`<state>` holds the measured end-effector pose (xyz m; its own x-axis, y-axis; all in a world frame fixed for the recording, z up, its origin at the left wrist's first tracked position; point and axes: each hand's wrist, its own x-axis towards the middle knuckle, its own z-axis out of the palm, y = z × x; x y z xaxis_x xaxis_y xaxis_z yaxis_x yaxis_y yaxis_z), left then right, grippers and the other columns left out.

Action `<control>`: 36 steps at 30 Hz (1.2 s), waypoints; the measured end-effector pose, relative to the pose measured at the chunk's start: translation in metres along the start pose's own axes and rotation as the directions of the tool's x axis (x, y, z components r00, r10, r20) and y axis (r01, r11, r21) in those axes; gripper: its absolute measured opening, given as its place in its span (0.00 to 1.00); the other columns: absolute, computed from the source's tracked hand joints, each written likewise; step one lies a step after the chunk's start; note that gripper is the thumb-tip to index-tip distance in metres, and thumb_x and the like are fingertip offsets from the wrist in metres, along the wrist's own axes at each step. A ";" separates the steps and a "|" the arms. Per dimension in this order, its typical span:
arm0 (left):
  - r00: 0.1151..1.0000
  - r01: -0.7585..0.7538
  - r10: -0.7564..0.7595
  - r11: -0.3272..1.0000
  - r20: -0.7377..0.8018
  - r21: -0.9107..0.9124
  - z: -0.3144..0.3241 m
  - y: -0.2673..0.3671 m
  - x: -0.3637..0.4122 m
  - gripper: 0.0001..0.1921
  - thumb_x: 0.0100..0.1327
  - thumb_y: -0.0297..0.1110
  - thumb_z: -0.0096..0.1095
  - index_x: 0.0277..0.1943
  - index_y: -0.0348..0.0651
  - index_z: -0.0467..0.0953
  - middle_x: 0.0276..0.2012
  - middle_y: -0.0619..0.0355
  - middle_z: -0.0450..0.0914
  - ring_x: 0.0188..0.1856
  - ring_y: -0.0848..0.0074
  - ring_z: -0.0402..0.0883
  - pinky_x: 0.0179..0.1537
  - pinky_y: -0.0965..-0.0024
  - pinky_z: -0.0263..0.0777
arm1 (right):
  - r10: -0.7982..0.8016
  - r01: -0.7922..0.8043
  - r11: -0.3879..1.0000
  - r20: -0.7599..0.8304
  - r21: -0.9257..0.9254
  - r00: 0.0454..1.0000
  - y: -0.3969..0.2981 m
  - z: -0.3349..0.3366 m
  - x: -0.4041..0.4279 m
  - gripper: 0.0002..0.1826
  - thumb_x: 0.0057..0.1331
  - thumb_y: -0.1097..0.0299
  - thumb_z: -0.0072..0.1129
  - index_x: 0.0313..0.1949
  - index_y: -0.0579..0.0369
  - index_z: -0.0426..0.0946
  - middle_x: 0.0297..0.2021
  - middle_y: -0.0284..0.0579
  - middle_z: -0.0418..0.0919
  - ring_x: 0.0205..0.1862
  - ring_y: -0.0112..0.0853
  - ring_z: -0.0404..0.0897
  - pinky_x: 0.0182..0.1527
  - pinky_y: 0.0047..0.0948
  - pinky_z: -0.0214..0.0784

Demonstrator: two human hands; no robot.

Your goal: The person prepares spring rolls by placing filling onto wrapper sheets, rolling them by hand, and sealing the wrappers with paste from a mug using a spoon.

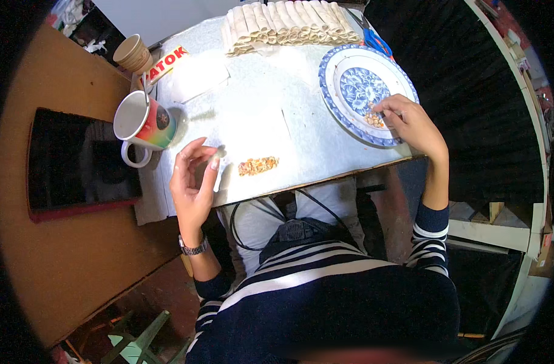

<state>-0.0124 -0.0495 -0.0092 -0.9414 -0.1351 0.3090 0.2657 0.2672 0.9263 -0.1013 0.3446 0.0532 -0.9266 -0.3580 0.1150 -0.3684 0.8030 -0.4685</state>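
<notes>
My left hand point(196, 175) hovers over the table's near left part, thumb and fingers apart, with nothing clearly held between them. Just right of it, a short strip of chopped filling point(258, 166) lies on a pale, overexposed surface; a thin wrapper edge shows faintly nearby. My right hand point(411, 123) reaches over a blue-and-white floral plate point(349, 59). Its fingertips are at a small heap of chopped filling point(374, 120) on the plate; whether they pinch any cannot be made out. Behind, many thin white wrapped rolls point(286, 22) are stacked side by side.
Blue-handled scissors point(377, 42) lie behind the plate. At left stand a colourful mug point(156, 125) with a utensil, a paper cup point(135, 53) and a packet with red lettering point(167, 63). White sheets point(199, 79) lie nearby. A black flat device point(76, 164) rests on a brown board.
</notes>
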 end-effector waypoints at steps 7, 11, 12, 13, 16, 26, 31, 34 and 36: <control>1.000 0.016 -0.017 1.000 -0.005 -0.019 0.000 0.000 -0.001 0.20 0.65 0.19 0.59 0.60 0.31 0.71 0.47 0.53 0.79 0.51 0.74 0.79 0.57 0.69 0.70 | 0.098 -0.094 0.991 -0.043 0.092 0.994 0.008 0.006 0.009 0.10 0.67 0.73 0.51 0.41 0.63 0.81 0.40 0.54 0.81 0.43 0.44 0.81 0.49 0.34 0.71; 1.000 0.014 -0.014 1.000 -0.005 -0.023 0.000 0.001 -0.001 0.20 0.65 0.19 0.59 0.60 0.31 0.71 0.46 0.53 0.79 0.51 0.75 0.78 0.57 0.70 0.70 | 0.062 -0.056 0.996 -0.084 0.073 0.994 0.012 0.018 0.015 0.12 0.69 0.67 0.54 0.40 0.64 0.81 0.39 0.55 0.81 0.42 0.43 0.81 0.47 0.34 0.71; 1.000 0.019 -0.019 1.000 -0.002 -0.020 0.000 0.002 -0.001 0.20 0.65 0.19 0.59 0.60 0.31 0.71 0.46 0.53 0.79 0.51 0.75 0.78 0.57 0.70 0.70 | 0.105 -0.096 0.990 -0.078 0.102 0.991 0.013 0.022 0.016 0.13 0.69 0.65 0.55 0.40 0.64 0.80 0.38 0.54 0.80 0.41 0.43 0.80 0.46 0.34 0.70; 1.000 0.024 -0.024 1.000 0.001 -0.018 0.001 0.003 -0.001 0.20 0.65 0.19 0.60 0.60 0.31 0.71 0.46 0.53 0.79 0.51 0.75 0.78 0.57 0.70 0.70 | 0.102 -0.095 0.990 -0.074 0.103 0.992 0.012 0.022 0.016 0.13 0.69 0.65 0.55 0.40 0.64 0.80 0.38 0.54 0.80 0.41 0.43 0.80 0.46 0.34 0.70; 1.000 0.022 -0.023 0.999 -0.008 -0.031 -0.001 0.001 -0.001 0.19 0.65 0.19 0.60 0.59 0.31 0.71 0.46 0.53 0.79 0.50 0.75 0.78 0.57 0.71 0.70 | 0.118 -0.123 0.989 0.061 0.085 0.991 0.002 0.018 0.015 0.12 0.69 0.66 0.54 0.40 0.62 0.80 0.38 0.54 0.80 0.42 0.43 0.80 0.48 0.33 0.70; 0.999 0.037 -0.037 0.999 -0.006 -0.034 -0.001 0.000 0.000 0.18 0.65 0.20 0.61 0.58 0.30 0.72 0.45 0.53 0.80 0.49 0.75 0.79 0.56 0.71 0.71 | -0.185 0.163 0.973 0.132 0.161 0.974 0.002 0.011 0.011 0.09 0.67 0.68 0.58 0.43 0.58 0.79 0.42 0.46 0.77 0.48 0.37 0.76 0.54 0.32 0.67; 0.999 0.040 -0.040 0.999 -0.004 -0.008 -0.002 0.001 0.000 0.19 0.64 0.20 0.61 0.58 0.30 0.72 0.45 0.53 0.80 0.49 0.75 0.79 0.56 0.72 0.71 | 0.024 -0.045 0.992 0.173 0.115 0.985 -0.009 0.011 0.011 0.09 0.64 0.70 0.60 0.42 0.59 0.79 0.42 0.48 0.79 0.44 0.39 0.78 0.50 0.33 0.70; 0.999 0.046 -0.046 0.999 -0.004 -0.018 -0.002 0.000 -0.001 0.19 0.64 0.20 0.61 0.58 0.31 0.72 0.45 0.53 0.80 0.49 0.75 0.79 0.56 0.72 0.71 | -0.039 0.023 0.995 0.175 0.093 0.984 -0.002 0.010 0.010 0.09 0.64 0.72 0.58 0.44 0.59 0.79 0.44 0.49 0.80 0.45 0.41 0.79 0.50 0.34 0.71; 0.999 0.042 -0.042 0.999 -0.001 -0.021 -0.001 -0.001 0.000 0.19 0.65 0.20 0.61 0.58 0.31 0.72 0.45 0.53 0.80 0.49 0.75 0.79 0.55 0.72 0.71 | -0.097 0.085 0.992 0.124 0.094 0.988 0.004 0.006 0.005 0.10 0.65 0.73 0.57 0.45 0.59 0.79 0.46 0.50 0.80 0.48 0.42 0.79 0.52 0.34 0.71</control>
<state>-0.0124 -0.0507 -0.0097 -0.9515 -0.1470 0.2702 0.2304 0.2417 0.9426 -0.1072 0.3432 0.0462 -0.8702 -0.4902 0.0501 -0.4371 0.7210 -0.5376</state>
